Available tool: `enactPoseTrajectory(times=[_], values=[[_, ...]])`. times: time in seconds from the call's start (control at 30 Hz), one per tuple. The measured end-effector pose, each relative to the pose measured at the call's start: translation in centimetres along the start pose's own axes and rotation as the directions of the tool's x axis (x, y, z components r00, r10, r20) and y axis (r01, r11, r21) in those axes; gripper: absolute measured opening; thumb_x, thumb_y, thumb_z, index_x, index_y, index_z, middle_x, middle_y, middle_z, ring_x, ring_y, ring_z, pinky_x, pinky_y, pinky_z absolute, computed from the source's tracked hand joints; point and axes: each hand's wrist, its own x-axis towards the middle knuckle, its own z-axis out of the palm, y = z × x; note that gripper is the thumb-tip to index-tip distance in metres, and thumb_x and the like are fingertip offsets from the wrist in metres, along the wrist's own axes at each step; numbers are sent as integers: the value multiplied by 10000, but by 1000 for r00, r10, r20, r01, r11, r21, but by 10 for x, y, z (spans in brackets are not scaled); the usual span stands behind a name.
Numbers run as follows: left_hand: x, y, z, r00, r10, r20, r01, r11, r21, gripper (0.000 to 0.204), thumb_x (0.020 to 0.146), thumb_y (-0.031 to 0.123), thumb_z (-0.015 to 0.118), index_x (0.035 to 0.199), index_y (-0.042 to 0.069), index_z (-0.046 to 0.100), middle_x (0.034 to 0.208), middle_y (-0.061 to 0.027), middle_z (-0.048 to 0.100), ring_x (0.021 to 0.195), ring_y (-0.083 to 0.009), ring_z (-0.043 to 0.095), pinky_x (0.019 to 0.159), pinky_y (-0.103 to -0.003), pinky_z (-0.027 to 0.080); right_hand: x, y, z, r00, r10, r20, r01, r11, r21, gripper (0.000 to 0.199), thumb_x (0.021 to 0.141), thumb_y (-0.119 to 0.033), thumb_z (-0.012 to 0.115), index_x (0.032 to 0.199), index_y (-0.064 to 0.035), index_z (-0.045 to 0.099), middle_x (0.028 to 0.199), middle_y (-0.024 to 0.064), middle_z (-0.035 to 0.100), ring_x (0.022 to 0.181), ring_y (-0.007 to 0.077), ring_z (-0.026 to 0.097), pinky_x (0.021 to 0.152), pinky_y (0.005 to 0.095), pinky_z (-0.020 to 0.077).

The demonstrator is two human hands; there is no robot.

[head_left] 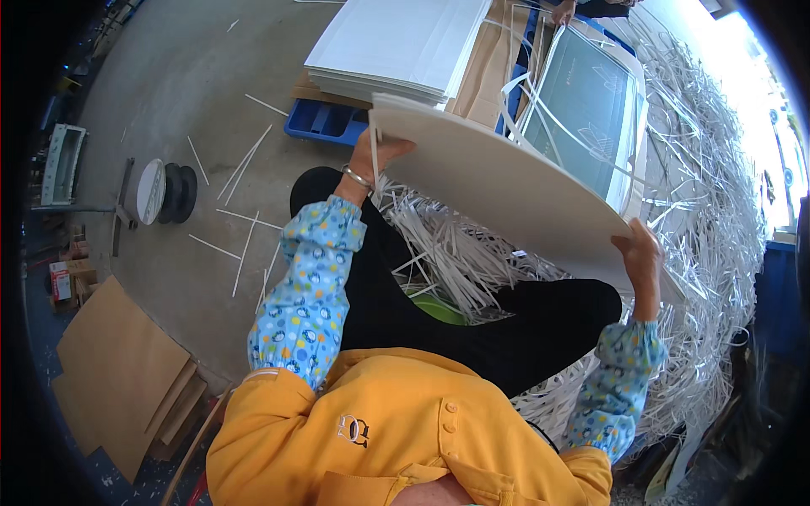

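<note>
A stack of large white card sheets (pixel 498 181) is held tilted in front of me above my black-trousered legs. My left hand (pixel 375 156), with a silver bangle on the wrist, grips the stack's far left corner. My right hand (pixel 641 253) grips its near right edge. Both forearms wear blue patterned sleeve covers over a yellow top. Under the sheets lies a heap of white paper strips (pixel 447 253).
A taller stack of white sheets (pixel 396 46) rests on brown card atop a blue pallet (pixel 325 122). A framed green panel (pixel 582 101) sits to the right amid more strips (pixel 709 194). Another person's hand (pixel 564 12) shows at top. Brown cardboard (pixel 118 371) lies lower left; loose strips litter the concrete floor (pixel 194 76).
</note>
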Motion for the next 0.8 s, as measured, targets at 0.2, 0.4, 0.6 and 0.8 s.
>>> enactPoseTrajectory(times=[0.2,0.4,0.6,0.8], values=[[1,-65,23,993,-50,107,7,930,367,357,649,59,717,974,51,568,927,-75,607,878,-147,559,777,-281,466,-14,45,64,997,-39,61,41,999,-35,286,644,-218,701,832,-83,534,787,101,575,750,323,555,649,404,421],[7,-57,42,977,161,138,-185,965,188,523,614,163,771,1011,31,458,948,-80,541,851,-172,545,778,-276,441,-11,41,44,978,124,167,-139,987,79,281,656,-277,698,805,-82,562,772,102,580,765,296,557,669,393,410],[-12,-49,56,971,128,202,-189,927,323,561,638,207,758,1086,40,464,950,-99,571,892,-187,541,784,-293,439,-12,-21,55,987,-127,99,123,991,50,293,672,-309,688,746,-64,545,734,84,558,761,282,547,651,391,399],[-22,-46,55,935,40,354,-83,991,107,459,682,188,736,1058,73,499,948,-45,579,870,-128,518,782,-265,425,-12,-89,54,940,-286,186,281,958,54,283,732,-303,630,789,-47,524,773,95,540,783,296,535,646,396,400]])
